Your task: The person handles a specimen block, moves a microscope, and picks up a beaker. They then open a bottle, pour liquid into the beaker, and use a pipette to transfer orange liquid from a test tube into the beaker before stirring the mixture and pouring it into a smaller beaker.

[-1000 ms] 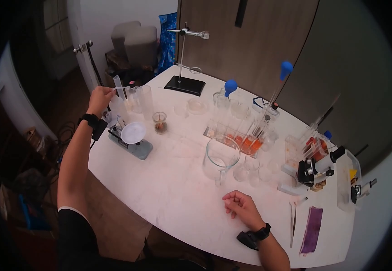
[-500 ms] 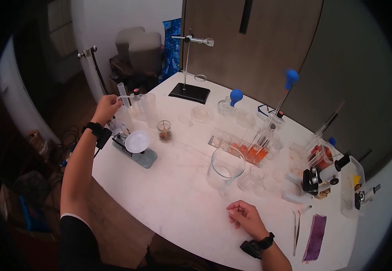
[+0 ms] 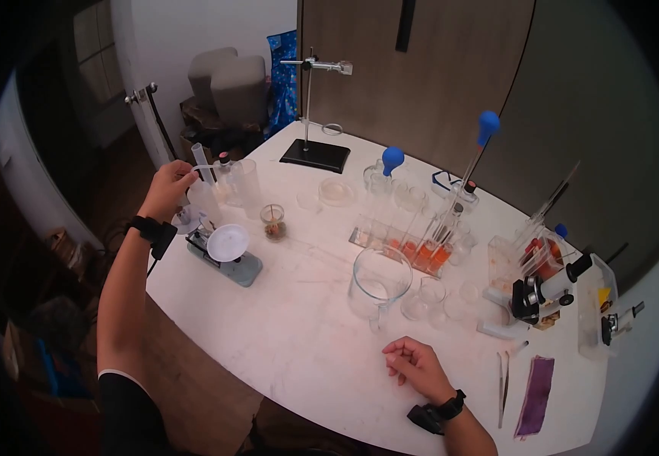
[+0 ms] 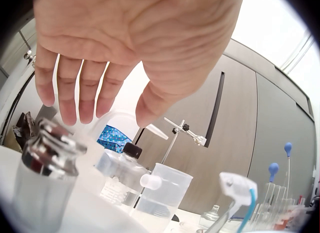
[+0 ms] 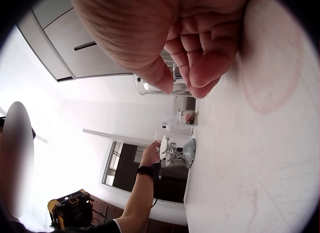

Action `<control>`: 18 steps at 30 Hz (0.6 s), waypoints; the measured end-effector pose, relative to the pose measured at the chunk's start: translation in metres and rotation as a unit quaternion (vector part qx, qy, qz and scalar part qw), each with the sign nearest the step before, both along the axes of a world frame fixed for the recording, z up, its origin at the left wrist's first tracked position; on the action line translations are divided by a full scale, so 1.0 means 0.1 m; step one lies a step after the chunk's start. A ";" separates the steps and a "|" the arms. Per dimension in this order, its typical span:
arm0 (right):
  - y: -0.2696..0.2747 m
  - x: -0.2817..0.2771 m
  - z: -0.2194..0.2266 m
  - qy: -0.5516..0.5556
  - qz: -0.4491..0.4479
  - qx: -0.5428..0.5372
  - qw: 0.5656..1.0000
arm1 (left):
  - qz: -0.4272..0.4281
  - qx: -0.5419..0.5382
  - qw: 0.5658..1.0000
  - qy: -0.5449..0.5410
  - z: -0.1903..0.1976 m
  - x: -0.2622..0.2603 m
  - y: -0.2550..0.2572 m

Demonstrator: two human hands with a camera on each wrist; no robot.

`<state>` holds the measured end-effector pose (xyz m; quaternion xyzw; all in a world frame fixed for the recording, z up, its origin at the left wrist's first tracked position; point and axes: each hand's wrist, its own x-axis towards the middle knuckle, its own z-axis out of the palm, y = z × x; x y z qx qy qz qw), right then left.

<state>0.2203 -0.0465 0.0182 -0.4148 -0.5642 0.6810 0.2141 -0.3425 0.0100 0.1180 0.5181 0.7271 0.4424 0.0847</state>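
Note:
At the back left my left hand (image 3: pixel 168 186) is at the top of a white plastic wash bottle (image 3: pixel 205 199). In the left wrist view, its thumb and fingertips reach down around the bent spout (image 4: pixel 159 131). Close to that hand stand a capped clear bottle (image 4: pixel 122 175), a plastic beaker (image 4: pixel 167 188) and a small balance (image 3: pixel 227 266) with a white pan. Near the front of the table rests my right hand (image 3: pixel 418 368), fingers loosely curled and holding nothing. Beyond it is a glass jug (image 3: pixel 379 285) with a handle.
A retort stand (image 3: pixel 314 154) is at the back. Toward the right are a test tube rack (image 3: pixel 402 254), droppers with blue bulbs (image 3: pixel 488 125), and a microscope (image 3: pixel 542 292). Tweezers (image 3: pixel 503 391) and a purple cloth (image 3: pixel 535 399) lie at the front right. A glass jar (image 3: pixel 272 224) stands beside the balance.
The head view shifts slightly, so everything sits lower in it now than a second ago. Both hands keep their places among the things on the table.

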 end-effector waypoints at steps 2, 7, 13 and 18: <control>0.00 -0.01 0.02 -0.005 -0.002 0.003 1.000 | -0.009 0.015 1.000 0.017 0.09 0.03 -0.08; -0.01 -0.01 0.01 -0.005 -0.004 0.001 1.000 | -0.049 0.092 0.995 0.000 0.17 -0.04 -0.21; -0.01 -0.02 0.02 -0.003 -0.006 0.005 1.000 | -0.064 0.104 0.992 -0.006 0.29 0.24 -0.37; -0.02 -0.01 0.01 -0.010 0.000 0.013 1.000 | -0.106 0.071 0.992 -0.024 0.44 0.63 -0.39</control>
